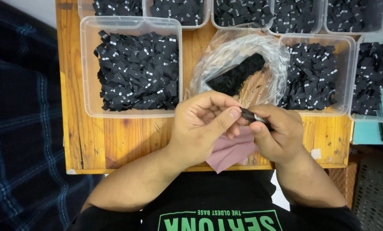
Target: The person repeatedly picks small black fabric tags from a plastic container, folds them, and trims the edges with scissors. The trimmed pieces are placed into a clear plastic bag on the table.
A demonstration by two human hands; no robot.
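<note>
My left hand (204,126) and my right hand (277,132) meet over the front of a wooden table (127,141). Between thumbs and fingertips both pinch a small black woven label (252,116) with white marks. A dusty pink piece of fabric (230,152) hangs under my hands, and I cannot tell which hand holds it. Just behind my hands lies an open clear plastic bag (251,55) with a heap of black labels inside.
Clear plastic tubs full of black labels surround the bag: a large one (131,25) at the left, one (345,42) at the right, several more along the back. A dark plaid cloth (20,128) lies left of the table. Pens sit at the far right.
</note>
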